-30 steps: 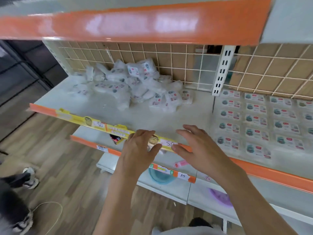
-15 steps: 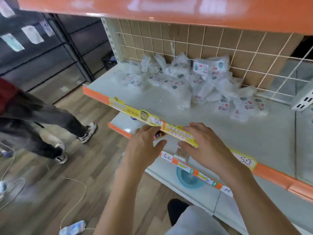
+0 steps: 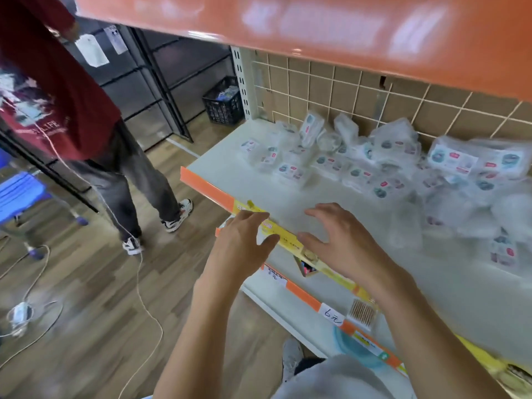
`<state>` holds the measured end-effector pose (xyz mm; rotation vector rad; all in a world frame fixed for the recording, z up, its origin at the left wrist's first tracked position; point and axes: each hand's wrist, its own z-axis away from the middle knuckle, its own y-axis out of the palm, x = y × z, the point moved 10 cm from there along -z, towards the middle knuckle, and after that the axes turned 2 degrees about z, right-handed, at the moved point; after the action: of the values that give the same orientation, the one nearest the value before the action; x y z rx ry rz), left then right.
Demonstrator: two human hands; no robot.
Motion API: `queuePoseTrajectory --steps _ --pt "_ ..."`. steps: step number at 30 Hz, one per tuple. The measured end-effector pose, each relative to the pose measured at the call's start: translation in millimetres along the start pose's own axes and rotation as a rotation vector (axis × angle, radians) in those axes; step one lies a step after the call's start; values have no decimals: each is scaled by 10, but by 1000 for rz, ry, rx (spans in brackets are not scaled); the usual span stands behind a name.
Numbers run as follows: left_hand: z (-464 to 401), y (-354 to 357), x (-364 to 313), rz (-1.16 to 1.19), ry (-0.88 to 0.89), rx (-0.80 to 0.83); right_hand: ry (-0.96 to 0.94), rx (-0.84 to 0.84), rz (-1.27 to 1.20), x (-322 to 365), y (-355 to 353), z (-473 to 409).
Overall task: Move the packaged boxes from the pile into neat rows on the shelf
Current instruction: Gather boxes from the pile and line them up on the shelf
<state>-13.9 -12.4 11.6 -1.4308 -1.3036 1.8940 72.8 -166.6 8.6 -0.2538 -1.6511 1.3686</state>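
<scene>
Both hands hover empty at the front edge of the shelf (image 3: 331, 203), fingers spread and loosely bent: the left hand (image 3: 241, 243) over the yellow price strip (image 3: 283, 236), the right hand (image 3: 342, 240) just past it above the bare board. The pile of packaged boxes (image 3: 383, 165) lies beyond them along the back edge, stretching rightward, so the right hand is nearer. The boxes point every way, some flat, some tipped on edge; no common long axis shows.

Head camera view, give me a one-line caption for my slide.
Both hands, left hand and right hand, hover empty at the shelf edge before a jumbled pile of packaged boxes.
</scene>
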Motion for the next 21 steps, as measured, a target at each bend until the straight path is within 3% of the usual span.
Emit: queuePoseTrajectory --steps 12,17,21 --pt "-1148 -194 524 56 41 78 120 -87 -21 112 78 -1001" --pt "-1634 -251 686 151 76 68 250 -223 -77 52 108 -1163" --pt "-2002 -373 801 216 121 10 468 -371 -107 -112 192 -1209"
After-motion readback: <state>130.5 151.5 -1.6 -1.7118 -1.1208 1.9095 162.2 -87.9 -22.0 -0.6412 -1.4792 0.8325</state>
